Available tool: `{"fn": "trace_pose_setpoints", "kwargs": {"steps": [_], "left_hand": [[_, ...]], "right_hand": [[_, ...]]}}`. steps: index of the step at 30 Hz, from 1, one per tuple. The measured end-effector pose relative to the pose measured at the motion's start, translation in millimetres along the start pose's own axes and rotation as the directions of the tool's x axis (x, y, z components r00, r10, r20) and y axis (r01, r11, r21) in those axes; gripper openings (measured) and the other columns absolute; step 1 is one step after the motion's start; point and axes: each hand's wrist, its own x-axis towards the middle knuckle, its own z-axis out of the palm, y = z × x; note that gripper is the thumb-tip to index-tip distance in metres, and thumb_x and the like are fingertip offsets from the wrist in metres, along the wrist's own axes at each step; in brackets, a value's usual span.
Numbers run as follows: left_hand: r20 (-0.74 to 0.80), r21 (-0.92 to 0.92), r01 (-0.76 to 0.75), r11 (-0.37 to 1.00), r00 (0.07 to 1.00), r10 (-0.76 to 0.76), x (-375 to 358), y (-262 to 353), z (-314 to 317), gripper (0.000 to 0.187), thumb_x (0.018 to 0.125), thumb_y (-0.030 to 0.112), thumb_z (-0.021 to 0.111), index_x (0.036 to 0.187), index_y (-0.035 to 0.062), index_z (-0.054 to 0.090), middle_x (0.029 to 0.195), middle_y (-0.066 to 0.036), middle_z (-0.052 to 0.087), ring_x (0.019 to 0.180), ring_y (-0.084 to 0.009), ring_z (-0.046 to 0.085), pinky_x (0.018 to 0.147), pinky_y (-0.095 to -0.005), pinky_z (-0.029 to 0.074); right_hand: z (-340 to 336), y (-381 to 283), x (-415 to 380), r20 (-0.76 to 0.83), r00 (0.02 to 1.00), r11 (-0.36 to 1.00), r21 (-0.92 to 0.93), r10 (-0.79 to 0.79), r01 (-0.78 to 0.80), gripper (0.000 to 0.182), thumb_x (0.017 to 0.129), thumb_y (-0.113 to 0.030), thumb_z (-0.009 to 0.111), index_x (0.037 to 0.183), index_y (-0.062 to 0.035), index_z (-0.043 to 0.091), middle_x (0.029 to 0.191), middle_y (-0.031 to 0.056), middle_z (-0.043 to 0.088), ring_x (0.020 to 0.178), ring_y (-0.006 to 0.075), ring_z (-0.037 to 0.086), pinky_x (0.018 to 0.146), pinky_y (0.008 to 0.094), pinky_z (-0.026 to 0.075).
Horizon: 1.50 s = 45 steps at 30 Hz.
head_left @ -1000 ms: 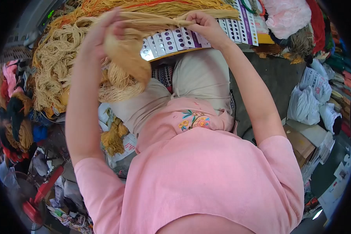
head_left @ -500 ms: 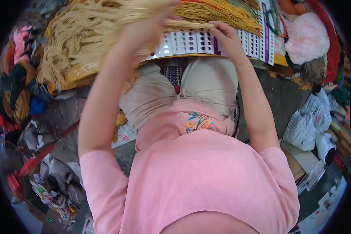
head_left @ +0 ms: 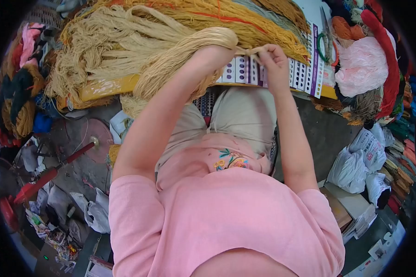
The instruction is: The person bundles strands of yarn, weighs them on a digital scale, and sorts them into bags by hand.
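A thick hank of cream yarn (head_left: 173,62) drapes over my left hand (head_left: 219,56) and hangs back along the forearm. The fingers of that hand are mostly hidden by the yarn around them. From it a twisted tail of the same yarn stretches to my right hand (head_left: 273,59), whose thumb and fingers are closed on its end. Both hands are above the table's near edge, over colour cards (head_left: 245,71) printed with rows of dark dots. More loose cream yarn (head_left: 94,51) lies spread on the table at the left.
Mustard yarn (head_left: 272,37) is heaped behind the hands. Scissors (head_left: 327,32), a green ring (head_left: 320,48) and a fluffy pink bundle (head_left: 363,69) lie to the right. White plastic bags (head_left: 356,161) stand on the floor at right. A red pole (head_left: 55,173) crosses the left side.
My left hand, blurred before, has come down toward my right hand, and the hank now loops over it. The stretch of yarn between the hands is shorter. My right hand moved slightly nearer me.
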Motion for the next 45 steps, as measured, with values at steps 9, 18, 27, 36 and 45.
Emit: {"fn": "trace_pose_setpoints", "kwargs": {"steps": [9, 18, 27, 36, 45], "left_hand": [[0.180, -0.772, 0.447, 0.453, 0.836, -0.518, -97.1, -105.1, -179.7, 0.025, 0.074, 0.018, 0.051, 0.094, 0.0037, 0.054, 0.083, -0.002, 0.052, 0.070, -0.0119, 0.048, 0.064, -0.0222, 0.039], [-0.529, -0.821, -0.391, 0.416, 0.796, -0.295, -148.1, -61.3, -214.2, 0.017, 0.083, 0.017, 0.042, 0.078, 0.0021, 0.048, 0.063, -0.002, 0.047, 0.055, -0.0084, 0.041, 0.052, -0.0183, 0.034], [-0.800, -0.422, -0.419, 0.804, 0.589, -0.113, -231.8, -63.6, -176.4, 0.034, 0.084, 0.025, 0.030, 0.060, 0.0030, 0.041, 0.074, -0.013, 0.048, 0.084, -0.0227, 0.045, 0.083, -0.0366, 0.031], [-0.997, 0.018, -0.258, 0.966, -0.072, -0.001, -334.6, -91.0, -225.6, 0.030, 0.067, 0.016, 0.046, 0.089, -0.0052, 0.047, 0.094, -0.014, 0.049, 0.099, -0.0236, 0.039, 0.088, -0.0382, 0.028], [-0.412, -0.759, -0.335, -0.559, 0.911, 0.014, -188.7, -28.2, -78.1, 0.033, 0.078, 0.031, 0.044, 0.054, 0.0097, 0.050, 0.130, -0.016, 0.014, 0.120, -0.0341, 0.009, 0.096, -0.0444, 0.017]], "right_hand": [[12.4, -0.5, -3.4, 0.102, 0.966, 0.623, -0.747, -0.237, 0.232, 0.031, 0.053, -0.010, 0.061, 0.081, -0.0030, 0.050, 0.055, 0.0026, 0.041, 0.052, 0.0137, 0.040, 0.047, 0.0257, 0.033], [7.9, 6.2, -1.7, 0.153, 0.969, 0.666, -0.704, -0.195, 0.245, 0.033, 0.058, -0.008, 0.065, 0.086, -0.0034, 0.049, 0.063, 0.0002, 0.041, 0.055, 0.0091, 0.038, 0.049, 0.0210, 0.033], [3.8, 0.8, -3.9, 0.168, 0.984, 0.778, -0.609, -0.063, 0.154, 0.029, 0.063, -0.005, 0.060, 0.089, -0.0009, 0.050, 0.070, 0.0012, 0.044, 0.062, 0.0095, 0.040, 0.056, 0.0194, 0.035], [0.8, 6.9, -5.1, 0.129, 0.991, 0.781, -0.615, -0.034, 0.107, 0.022, 0.065, -0.004, 0.058, 0.086, -0.0008, 0.051, 0.072, 0.0004, 0.043, 0.064, 0.0083, 0.039, 0.058, 0.0190, 0.034], [11.2, -8.1, -10.6, 0.095, 0.995, 0.811, -0.581, -0.023, 0.074, 0.018, 0.069, 0.000, 0.054, 0.087, -0.0011, 0.050, 0.073, -0.0008, 0.046, 0.065, 0.0059, 0.040, 0.059, 0.0175, 0.034]]}}
